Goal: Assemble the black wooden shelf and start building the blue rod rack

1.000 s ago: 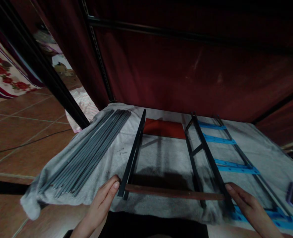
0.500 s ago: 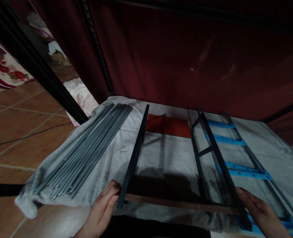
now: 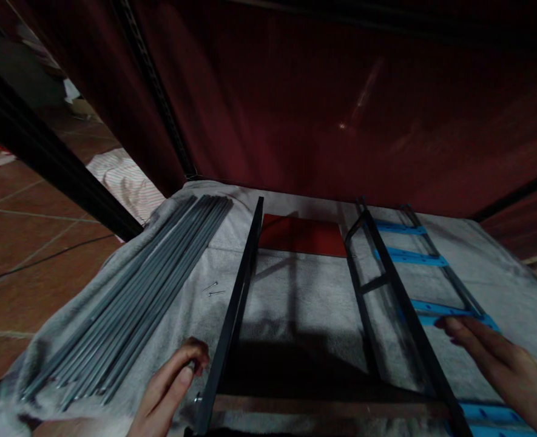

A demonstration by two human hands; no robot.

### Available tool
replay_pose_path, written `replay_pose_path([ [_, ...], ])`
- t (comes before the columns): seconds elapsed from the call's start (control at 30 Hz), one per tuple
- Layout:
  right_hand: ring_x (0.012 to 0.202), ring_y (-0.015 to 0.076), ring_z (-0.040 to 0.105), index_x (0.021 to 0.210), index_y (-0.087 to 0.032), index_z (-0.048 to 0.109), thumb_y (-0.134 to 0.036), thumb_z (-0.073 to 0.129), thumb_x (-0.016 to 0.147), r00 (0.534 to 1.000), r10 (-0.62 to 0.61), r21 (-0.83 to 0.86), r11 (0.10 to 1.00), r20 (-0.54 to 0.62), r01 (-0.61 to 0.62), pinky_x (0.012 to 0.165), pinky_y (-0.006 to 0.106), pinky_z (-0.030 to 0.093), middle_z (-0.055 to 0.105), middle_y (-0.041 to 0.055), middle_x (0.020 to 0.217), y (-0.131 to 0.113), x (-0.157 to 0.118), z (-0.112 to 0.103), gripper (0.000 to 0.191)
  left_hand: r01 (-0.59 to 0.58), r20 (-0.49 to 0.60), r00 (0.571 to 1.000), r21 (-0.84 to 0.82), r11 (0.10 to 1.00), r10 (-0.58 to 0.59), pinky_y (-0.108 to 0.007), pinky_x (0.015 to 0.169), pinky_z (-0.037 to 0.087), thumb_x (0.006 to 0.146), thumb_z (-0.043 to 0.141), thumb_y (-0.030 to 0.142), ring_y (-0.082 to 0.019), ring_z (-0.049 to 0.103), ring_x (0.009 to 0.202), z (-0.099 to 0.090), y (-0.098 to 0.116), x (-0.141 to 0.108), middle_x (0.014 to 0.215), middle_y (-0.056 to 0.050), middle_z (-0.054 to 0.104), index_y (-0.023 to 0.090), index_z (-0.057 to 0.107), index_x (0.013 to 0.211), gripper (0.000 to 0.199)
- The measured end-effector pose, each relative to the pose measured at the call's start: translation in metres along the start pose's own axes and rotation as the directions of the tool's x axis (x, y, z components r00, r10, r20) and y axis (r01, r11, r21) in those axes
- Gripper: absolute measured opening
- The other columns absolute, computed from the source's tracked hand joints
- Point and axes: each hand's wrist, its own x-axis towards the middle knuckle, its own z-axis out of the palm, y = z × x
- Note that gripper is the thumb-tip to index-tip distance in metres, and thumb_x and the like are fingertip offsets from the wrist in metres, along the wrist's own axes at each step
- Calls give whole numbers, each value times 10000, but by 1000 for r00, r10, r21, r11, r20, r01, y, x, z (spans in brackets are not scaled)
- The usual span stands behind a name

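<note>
A dark metal frame [image 3: 234, 303] stands on the grey cloth, with a brown board [image 3: 323, 405] across its near end and a red panel [image 3: 302, 235] at its far end. My left hand [image 3: 168, 385] is just left of the frame's near left bar, fingers curled and thumb pressed in; a small dark bit shows at the fingertips, too small to name. Below those fingers a bolt head [image 3: 198, 398] sticks out of the bar. My right hand [image 3: 496, 358] hovers right of the frame, fingers stretched out, holding nothing, over the blue-slatted metal frame [image 3: 432, 312].
A bundle of grey metal rods [image 3: 145, 297] lies on the left of the cloth [image 3: 277, 291]. Two loose screws [image 3: 216, 294] lie between rods and frame. A dark red curtain [image 3: 295, 109] hangs behind; a black post [image 3: 68, 152] slants at left.
Both hands have come off the frame's sides. The left curls beside the bar, where a bolt head now shows; the right has lifted away to the right. The view has shifted slightly.
</note>
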Motion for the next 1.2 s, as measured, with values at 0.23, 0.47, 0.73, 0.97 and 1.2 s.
replay_pose_path([
  [0.23,1030,232,655,1111,-248,650,-497,432,926,857,-462,55,885,227,463,902,333,498,686,55,1151,-112,103,25,380,74,-161,982,-184,980,-104,-300,993,469,929,530,451,-210,593,1136,17,33,79,1204,-53,627,236,559,1200,347],
  [0.47,1222,243,553,1228,-161,616,-283,447,958,679,-576,-41,748,455,662,1071,358,383,610,107,1330,-194,201,138,341,-39,-115,993,-217,975,14,-411,1118,405,833,670,412,-266,426,1381,39,63,138,1485,-87,440,263,449,1357,588],
  [0.73,1304,279,489,1346,-64,509,-266,393,993,776,-425,-182,812,466,555,1091,360,332,532,207,1401,-213,258,228,423,64,-4,998,-224,973,-66,-459,1183,321,872,612,387,-266,417,1401,50,50,147,1471,-57,496,283,458,1376,538],
  [0.97,1241,266,538,1263,-79,580,-323,412,993,790,-389,-208,822,474,530,1045,333,367,584,203,1321,-207,279,253,401,144,25,989,-243,959,-142,-490,1156,351,878,587,439,-296,459,1371,50,55,145,1455,-96,522,279,418,1438,606],
  [1.2,1153,258,588,1178,-182,661,-448,415,984,806,-358,-239,828,471,507,964,350,426,667,131,1206,-212,293,262,411,174,34,985,-206,963,-171,-471,1070,454,852,574,505,-310,528,1308,48,57,146,1396,-110,569,286,452,1427,627],
])
